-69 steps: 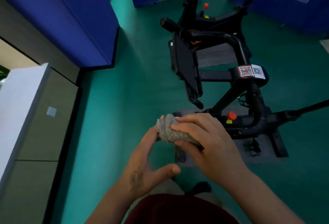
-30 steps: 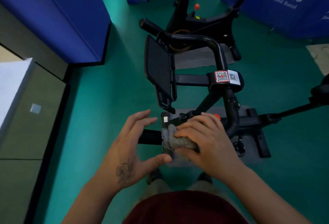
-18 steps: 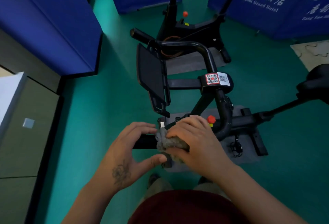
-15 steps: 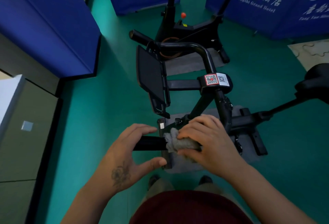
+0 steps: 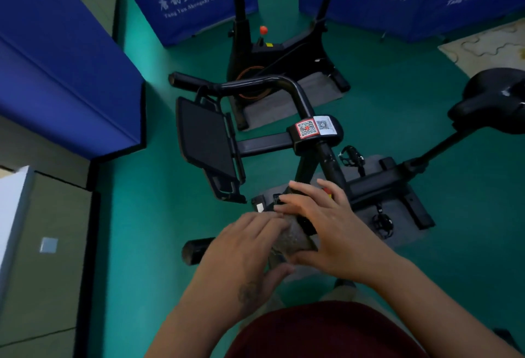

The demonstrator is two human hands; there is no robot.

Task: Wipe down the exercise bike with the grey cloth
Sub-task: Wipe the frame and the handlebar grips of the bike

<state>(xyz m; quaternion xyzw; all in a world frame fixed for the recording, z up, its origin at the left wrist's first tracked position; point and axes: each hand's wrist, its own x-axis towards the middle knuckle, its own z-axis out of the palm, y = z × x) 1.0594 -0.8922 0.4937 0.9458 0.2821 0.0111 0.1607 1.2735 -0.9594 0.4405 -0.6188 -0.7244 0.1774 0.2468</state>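
Both hands meet on the exercise bike's (image 5: 312, 141) near handlebar: the left hand (image 5: 244, 252) curls around the bar, the right hand (image 5: 326, 227) grips the grey cloth (image 5: 295, 238) against it.

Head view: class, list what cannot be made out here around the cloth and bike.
- Grey cloth: mostly covered by left hand and right hand.
- Near handlebar: only its end shows beyond the hands.
- Saddle: cut by right edge.
- QR stickers: too small to read.
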